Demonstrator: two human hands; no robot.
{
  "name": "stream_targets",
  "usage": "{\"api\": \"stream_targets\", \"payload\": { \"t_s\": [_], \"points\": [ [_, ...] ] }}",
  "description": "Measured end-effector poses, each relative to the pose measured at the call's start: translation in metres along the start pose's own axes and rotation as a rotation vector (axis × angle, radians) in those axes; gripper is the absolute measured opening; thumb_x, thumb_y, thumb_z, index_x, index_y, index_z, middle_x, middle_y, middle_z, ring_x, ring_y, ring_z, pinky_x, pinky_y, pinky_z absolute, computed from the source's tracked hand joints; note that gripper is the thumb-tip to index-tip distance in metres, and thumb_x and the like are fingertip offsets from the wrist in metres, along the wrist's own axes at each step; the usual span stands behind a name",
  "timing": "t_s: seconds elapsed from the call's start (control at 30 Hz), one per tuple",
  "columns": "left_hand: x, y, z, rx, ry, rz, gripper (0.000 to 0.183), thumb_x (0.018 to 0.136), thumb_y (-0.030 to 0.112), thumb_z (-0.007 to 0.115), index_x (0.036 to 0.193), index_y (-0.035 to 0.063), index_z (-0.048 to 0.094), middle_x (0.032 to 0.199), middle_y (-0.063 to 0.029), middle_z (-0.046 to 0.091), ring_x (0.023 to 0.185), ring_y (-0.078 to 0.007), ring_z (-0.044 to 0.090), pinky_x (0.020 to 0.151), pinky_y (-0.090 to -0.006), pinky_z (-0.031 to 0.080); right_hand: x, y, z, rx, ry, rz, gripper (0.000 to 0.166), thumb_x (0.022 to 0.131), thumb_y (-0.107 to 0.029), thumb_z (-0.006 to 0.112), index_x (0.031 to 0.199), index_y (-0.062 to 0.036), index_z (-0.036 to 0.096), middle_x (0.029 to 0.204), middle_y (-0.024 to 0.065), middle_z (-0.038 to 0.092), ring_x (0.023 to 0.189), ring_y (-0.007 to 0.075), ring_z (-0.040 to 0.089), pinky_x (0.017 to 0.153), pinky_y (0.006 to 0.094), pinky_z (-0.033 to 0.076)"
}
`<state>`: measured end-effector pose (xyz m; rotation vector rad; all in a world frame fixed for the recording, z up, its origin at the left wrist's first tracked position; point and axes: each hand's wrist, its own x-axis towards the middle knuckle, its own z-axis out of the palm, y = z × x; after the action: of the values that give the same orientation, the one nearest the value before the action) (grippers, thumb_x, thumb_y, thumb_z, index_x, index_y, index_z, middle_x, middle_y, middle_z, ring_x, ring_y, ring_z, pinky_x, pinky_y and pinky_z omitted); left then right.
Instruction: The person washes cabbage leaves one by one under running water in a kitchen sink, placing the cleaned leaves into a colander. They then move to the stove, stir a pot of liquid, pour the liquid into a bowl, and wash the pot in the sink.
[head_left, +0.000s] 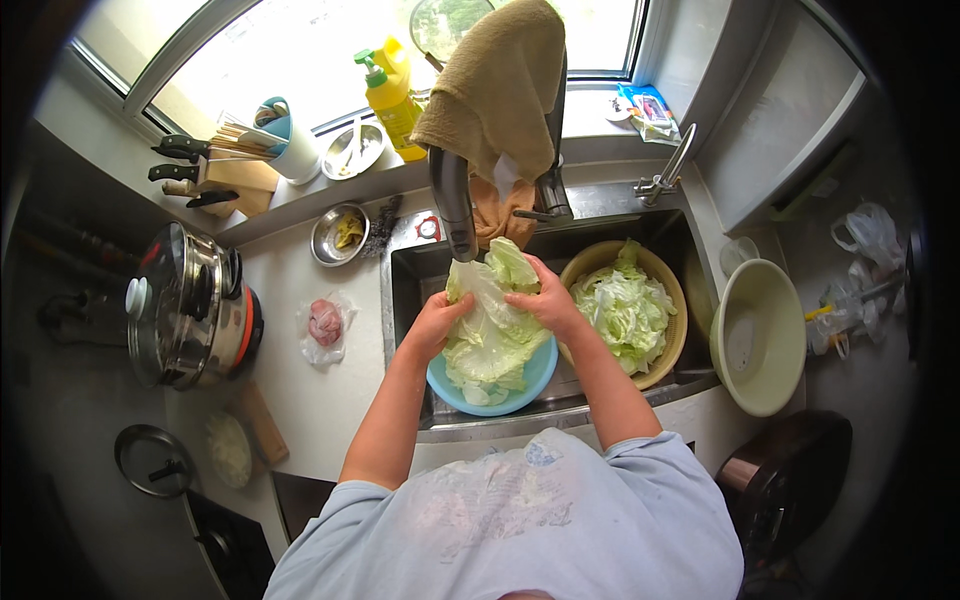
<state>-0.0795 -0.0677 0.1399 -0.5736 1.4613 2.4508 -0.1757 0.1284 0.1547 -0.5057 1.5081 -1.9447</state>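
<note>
Both hands hold a large pale-green napa cabbage leaf (491, 319) up over the sink (566, 390), just below the dark faucet spout (452, 195). My left hand (433, 322) pinches its left edge with thumb on top. On the opposite edge, my right hand (551, 300) grips it the same way. Under the leaf sits a light-blue basin (495, 409), its inside largely hidden. To the right in the sink, a tan colander (679, 330) holds a heap of torn cabbage leaves (622, 307).
Left of the sink are bagged raw meat (325, 322), a steel bowl (321, 232) and a steamer pot (187, 307). A pale green basin (761, 337) leans at right. A towel (499, 90) drapes the faucet. The sill carries a knife block (240, 184) and a yellow pump bottle (394, 109).
</note>
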Motion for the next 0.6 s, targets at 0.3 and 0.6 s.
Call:
{"api": "stream_targets", "payload": {
  "t_s": [0.3,0.6],
  "points": [
    [-0.007,0.0,-0.014,0.064,0.086,0.01,0.02,0.091,0.014,0.06,0.106,0.0003,0.061,0.094,-0.0047,0.067,0.079,-0.013,0.065,0.071,-0.0293,0.054,0.0,0.017,-0.008,0.132,0.262,-0.036,0.043,0.088,-0.002,0.059,0.129,-0.0039,0.046,0.105,0.0065,0.061,0.091,0.0147,0.061,0.082,0.0279,0.049],
    [-0.007,-0.004,-0.022,-0.092,0.029,0.014,0.024,0.093,0.011,0.055,0.115,0.0011,0.056,0.106,-0.0075,0.064,0.091,-0.0167,0.064,0.08,-0.0327,0.053,-0.016,-0.027,0.015,0.201,0.092,0.051,0.039,0.093,-0.015,0.056,0.13,-0.0058,0.045,0.101,0.0074,0.063,0.087,0.013,0.061,0.078,0.0276,0.05]
  ]
}}
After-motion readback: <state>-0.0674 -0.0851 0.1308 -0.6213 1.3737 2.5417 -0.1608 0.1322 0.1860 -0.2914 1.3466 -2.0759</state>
